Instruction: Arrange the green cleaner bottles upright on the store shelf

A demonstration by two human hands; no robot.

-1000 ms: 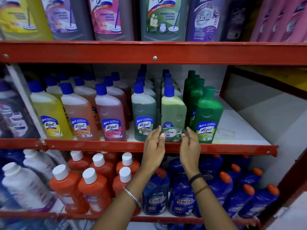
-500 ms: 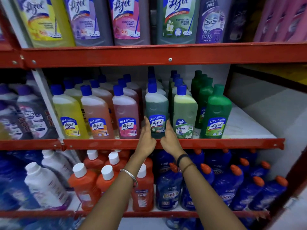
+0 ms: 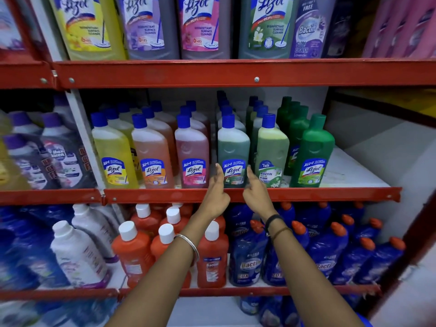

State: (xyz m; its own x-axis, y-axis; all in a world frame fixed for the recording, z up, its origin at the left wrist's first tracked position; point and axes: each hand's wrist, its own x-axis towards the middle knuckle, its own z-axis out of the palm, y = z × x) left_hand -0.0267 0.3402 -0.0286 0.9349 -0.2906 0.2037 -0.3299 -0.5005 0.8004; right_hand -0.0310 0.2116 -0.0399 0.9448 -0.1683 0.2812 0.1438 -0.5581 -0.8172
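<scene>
On the middle shelf [image 3: 330,194] the front row stands upright. A grey-green Lizol bottle [image 3: 233,147] with a blue cap is at the centre. My left hand [image 3: 215,193] lies against its lower left side and my right hand [image 3: 256,193] against its lower right, fingers straight and not wrapped around it. To the right stand a pale green Bactin bottle [image 3: 272,149] and a dark green Lizol bottle [image 3: 316,149] with a green cap. More dark green bottles [image 3: 296,128] line up behind it.
Yellow [image 3: 113,152], orange [image 3: 151,152] and pink [image 3: 191,152] Lizol bottles fill the shelf's left part. Bare white shelf [image 3: 349,171] lies right of the green bottles. Orange bottles [image 3: 132,251] and blue Bactin bottles [image 3: 247,256] stand below, large bottles above.
Both hands have shifted left, from flanking the pale green Bactin bottle to flanking the grey-green Lizol bottle. The view has moved closer and slightly left.
</scene>
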